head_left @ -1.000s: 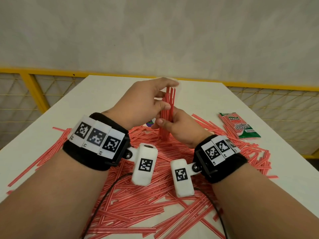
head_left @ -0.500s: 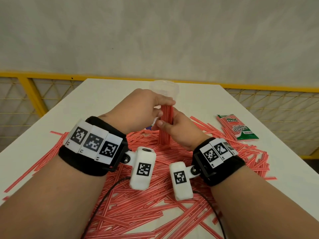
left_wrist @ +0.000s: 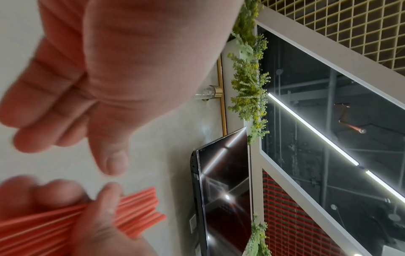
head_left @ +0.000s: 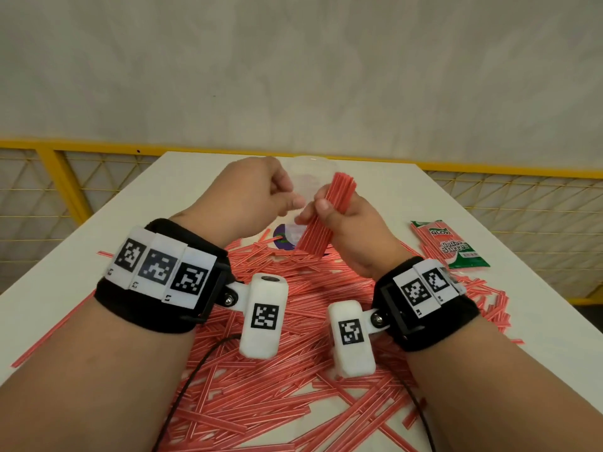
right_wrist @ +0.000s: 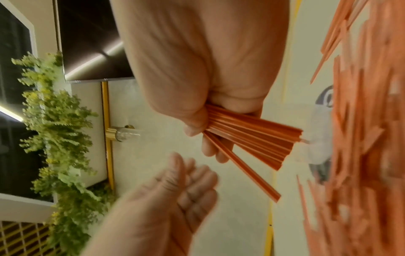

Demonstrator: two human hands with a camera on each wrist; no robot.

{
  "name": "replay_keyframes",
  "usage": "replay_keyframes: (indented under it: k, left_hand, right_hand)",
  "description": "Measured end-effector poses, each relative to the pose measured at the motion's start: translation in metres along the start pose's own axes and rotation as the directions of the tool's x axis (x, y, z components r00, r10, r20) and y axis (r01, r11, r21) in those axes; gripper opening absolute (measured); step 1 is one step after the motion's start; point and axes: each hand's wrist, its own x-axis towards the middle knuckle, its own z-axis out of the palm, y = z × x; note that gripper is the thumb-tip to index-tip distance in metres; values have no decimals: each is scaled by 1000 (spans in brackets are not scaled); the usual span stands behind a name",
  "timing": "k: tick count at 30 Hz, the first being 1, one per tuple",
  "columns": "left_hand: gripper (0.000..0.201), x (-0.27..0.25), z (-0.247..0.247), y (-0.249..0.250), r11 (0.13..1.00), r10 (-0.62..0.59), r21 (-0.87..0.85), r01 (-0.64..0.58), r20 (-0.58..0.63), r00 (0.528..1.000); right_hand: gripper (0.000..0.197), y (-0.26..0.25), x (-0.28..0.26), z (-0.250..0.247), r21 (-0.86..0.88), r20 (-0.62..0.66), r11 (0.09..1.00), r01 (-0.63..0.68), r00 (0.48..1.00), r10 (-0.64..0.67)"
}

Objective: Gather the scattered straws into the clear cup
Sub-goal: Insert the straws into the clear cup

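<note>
On the white counter [head_left: 81, 256] the left hand [head_left: 248, 197] hovers with its grip loosely curled and holding nothing, thumb pointing toward the right hand and just apart from it. Between and behind the two hands stands the clear cup [head_left: 310, 172], mostly hidden and blurred, while loose red straws [head_left: 287, 386] lie scattered across the counter beneath both wrists. The right hand [head_left: 352, 223] has its grip closed round a bundle of straws [head_left: 323, 216], tilted with its top end near the cup, and a green straw packet [head_left: 448, 244] lies at the far right.
</note>
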Motion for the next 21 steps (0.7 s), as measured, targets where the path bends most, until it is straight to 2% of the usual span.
replay_keyframes:
  k: [3,6,8,10,12,16,18,21]
  left_hand:
    - [46,-3,-5,-1,992,-111,82,99,160,981]
    - [68,-6,-4,0,997,-80,33,73,364,928]
    - [73,-9,1,0,972,-24,-195,133,481,876]
    - [63,-11,7,-1,856,41,-445,262,564,825]
    - [50,-11,12,-1,742,100,-580,336,592,800]
    - [33,-13,20,3,597,169,-714,367,559,812]
    - [31,-14,23,6,590,150,-726,353,529,836]
    - [24,-11,25,6,614,76,-728,306,440,895]
  right_hand:
    - [12,-20,0,-3,247,19,969,15,1000,-20]
    - [11,-34,-4,-4,314,52,949,21,998,-39]
    - [16,-38,-6,-1,319,74,948,18,996,-44]
    - [17,-39,-8,1,323,106,946,-10,994,-26]
    - [19,-40,-9,3,308,119,950,-45,993,9]
    - [42,-41,-9,4,263,79,959,-102,993,84]
    - [39,-42,-7,3,212,47,974,-83,996,74]
    - [23,-48,0,2,151,-34,988,-10,999,16]
